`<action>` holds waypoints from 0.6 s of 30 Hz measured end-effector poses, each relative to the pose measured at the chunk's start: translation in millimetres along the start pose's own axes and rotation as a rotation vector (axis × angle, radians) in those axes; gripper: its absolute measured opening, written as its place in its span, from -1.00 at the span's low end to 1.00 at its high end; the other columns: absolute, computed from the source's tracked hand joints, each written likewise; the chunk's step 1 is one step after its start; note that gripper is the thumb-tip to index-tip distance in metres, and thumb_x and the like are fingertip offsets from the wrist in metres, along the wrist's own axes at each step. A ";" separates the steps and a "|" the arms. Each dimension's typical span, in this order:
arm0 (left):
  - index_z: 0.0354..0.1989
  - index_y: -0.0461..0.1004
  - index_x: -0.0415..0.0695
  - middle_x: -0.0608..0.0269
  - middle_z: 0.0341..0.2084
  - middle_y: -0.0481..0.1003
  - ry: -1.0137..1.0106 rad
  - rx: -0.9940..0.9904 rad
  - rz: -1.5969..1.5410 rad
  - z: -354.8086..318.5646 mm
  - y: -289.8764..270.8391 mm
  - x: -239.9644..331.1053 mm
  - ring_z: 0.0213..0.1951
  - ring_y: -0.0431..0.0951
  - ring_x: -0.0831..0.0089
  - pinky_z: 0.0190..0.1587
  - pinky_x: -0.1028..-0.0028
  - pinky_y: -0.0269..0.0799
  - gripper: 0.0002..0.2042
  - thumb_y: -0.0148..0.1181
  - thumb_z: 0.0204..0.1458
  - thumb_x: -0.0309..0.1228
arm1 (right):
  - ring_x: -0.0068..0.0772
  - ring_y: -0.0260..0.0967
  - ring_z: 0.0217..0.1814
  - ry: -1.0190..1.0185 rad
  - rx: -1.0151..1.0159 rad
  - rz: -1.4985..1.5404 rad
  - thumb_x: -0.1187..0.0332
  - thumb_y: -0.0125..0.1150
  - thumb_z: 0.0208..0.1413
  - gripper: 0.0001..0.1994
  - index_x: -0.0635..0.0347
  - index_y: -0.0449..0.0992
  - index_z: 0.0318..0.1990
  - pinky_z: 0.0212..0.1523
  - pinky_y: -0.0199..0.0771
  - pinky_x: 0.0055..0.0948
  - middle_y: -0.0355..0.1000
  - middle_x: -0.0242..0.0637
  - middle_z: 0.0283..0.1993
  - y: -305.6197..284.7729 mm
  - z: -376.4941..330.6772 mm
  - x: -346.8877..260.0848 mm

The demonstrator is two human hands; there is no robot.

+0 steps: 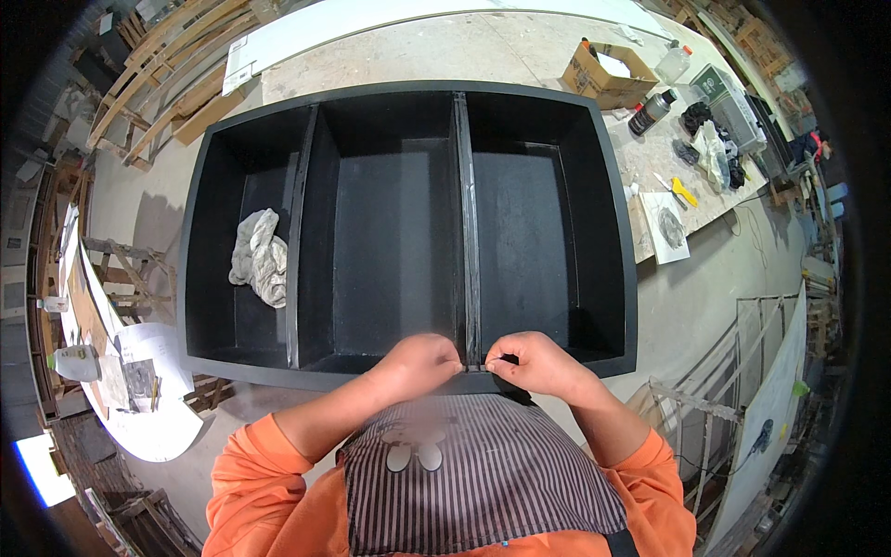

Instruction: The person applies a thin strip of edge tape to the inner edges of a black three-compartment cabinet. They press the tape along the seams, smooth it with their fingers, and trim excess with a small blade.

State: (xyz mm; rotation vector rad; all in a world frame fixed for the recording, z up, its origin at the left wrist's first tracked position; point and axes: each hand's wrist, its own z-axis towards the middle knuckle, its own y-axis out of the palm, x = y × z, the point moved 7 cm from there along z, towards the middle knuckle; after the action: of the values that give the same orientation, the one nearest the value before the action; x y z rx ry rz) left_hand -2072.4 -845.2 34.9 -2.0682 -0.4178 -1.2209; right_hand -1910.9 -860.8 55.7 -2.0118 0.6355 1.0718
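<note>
Pinched fingers together on left hand and right hand, could not tell on what, beside divider at five o'clock in black box, and risked scratching its edge by slipping.

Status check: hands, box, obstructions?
Left hand, right hand pinched at near end of right divider, anything held unclear. Black box: three compartments. Cloth in left compartment, away from hands.

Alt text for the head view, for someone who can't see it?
A person's left hand and right hand, both pinched, flank the near end of the right divider in a black three-compartment box. A crumpled whitish cloth lies in its left compartment; a cardboard carton stands on the worktable beyond.
</note>
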 end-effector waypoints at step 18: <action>-0.51 0.56 -0.23 0.18 -0.62 0.55 -0.271 -0.013 0.094 28.4 -15.2 8.0 -0.53 0.54 0.46 -0.40 0.41 0.46 -0.56 0.45 -0.10 -0.02 | 0.06 0.40 -0.11 -0.255 0.157 -0.176 0.33 0.18 0.10 -0.82 0.29 0.51 -0.29 -0.05 0.39 -0.10 0.46 -0.01 -0.27 6.4 -0.6 -14.8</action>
State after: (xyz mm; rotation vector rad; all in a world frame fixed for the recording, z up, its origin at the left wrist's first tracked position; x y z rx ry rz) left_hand -2059.0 -815.0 38.7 -2.2460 -0.4311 -0.8931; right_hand -1923.0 -863.9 66.0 -1.7262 0.3882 1.1129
